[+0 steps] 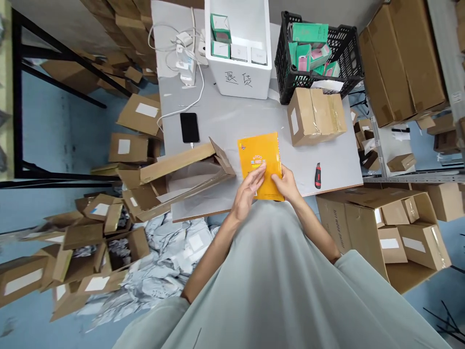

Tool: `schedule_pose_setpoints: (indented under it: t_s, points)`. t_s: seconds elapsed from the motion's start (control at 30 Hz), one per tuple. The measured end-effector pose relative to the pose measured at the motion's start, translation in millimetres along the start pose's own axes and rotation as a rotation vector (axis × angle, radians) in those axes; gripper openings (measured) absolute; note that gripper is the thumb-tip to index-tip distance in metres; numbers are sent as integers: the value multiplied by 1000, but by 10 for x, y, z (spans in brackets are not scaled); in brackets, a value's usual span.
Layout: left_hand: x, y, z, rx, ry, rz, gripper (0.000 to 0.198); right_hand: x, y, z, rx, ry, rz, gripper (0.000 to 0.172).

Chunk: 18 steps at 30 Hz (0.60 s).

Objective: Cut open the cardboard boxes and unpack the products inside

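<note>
A glossy orange booklet [269, 182] with small coloured print on its cover is in front of me, at the table's near edge against my clothing. My right hand [287, 184] grips its lower right edge, thumb on the cover and fingers hidden behind. Flat on the lower left of the cover lies my left hand [250, 189], its fingers stretched out and close together. To the left, an open cardboard box [181, 165] lies tilted over the table's edge. A red and black box cutter [317, 176] rests to the right of my hands.
On the table [232, 121] are a taped carton [316, 116], a phone [189, 128] on a cable, and a power strip [186, 63]. Behind stand a white foam bin [240, 80] and a black crate [285, 77] with green boxes. Cartons [348, 228] crowd both sides.
</note>
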<state>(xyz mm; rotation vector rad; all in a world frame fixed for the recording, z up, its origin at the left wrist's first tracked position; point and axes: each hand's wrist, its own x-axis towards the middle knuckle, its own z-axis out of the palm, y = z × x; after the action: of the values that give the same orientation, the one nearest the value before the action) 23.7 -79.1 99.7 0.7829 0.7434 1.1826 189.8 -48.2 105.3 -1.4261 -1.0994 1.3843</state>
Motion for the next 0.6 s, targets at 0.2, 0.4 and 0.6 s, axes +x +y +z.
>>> schedule_pose_setpoints:
  t_s: [0.2, 0.4, 0.6]
  points:
    - [82, -149, -404, 195, 367, 71, 71, -141, -62, -100, 252, 21, 223, 43]
    - [51, 17, -604, 3, 125, -340, 70, -301, -205, -134, 245, 67, 208, 51]
    - [140, 215, -607, 95, 89, -314, 76, -268, -120, -43, 98, 145, 77, 53]
